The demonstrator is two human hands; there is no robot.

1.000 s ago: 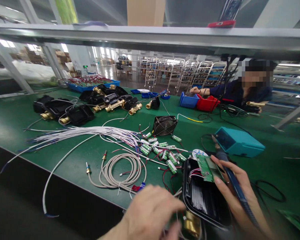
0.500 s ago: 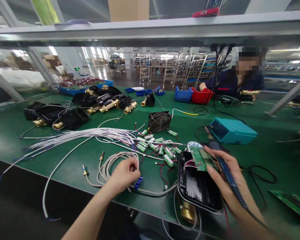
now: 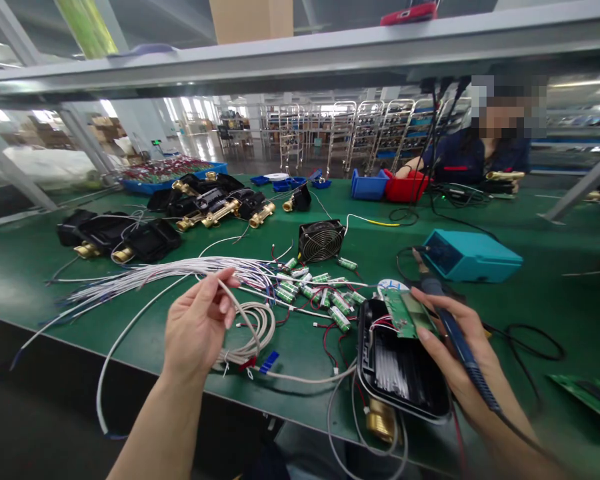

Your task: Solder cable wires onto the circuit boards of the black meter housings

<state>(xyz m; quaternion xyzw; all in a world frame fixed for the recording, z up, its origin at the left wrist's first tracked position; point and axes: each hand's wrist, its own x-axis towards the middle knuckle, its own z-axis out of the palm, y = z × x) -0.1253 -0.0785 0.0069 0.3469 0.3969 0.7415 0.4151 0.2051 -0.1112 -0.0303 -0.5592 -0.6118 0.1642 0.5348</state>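
My left hand (image 3: pixel 195 327) pinches a strand of grey cable (image 3: pixel 243 315) between thumb and fingers, lifted above the coil it belongs to. A blue tag (image 3: pixel 269 362) wraps that cable, which runs right toward an open black housing (image 3: pixel 405 380). In my right hand (image 3: pixel 473 360) are a green circuit board (image 3: pixel 399 310), gripped at its edge by thumb and fingertips, and a blue-handled soldering iron (image 3: pixel 453 333) lying across the palm. The board tilts over the housing, joined by thin wires. From the housing's lower side a brass fitting (image 3: pixel 380 420) sticks out.
Green-wrapped batteries (image 3: pixel 339 303) lie mid-table, before a black fan (image 3: pixel 322 240). White cables (image 3: pixel 170 275) spread leftward. Behind them are black housings with brass fittings (image 3: pixel 220 213). A teal soldering-station box (image 3: pixel 475 255) stands right. Across the table a person (image 3: pixel 480 150) sits by red and blue bins (image 3: pixel 405 187).
My left hand has moved left and up, drawing a strand of the grey cable away from the coil. The right hand keeps its hold on the board and iron.
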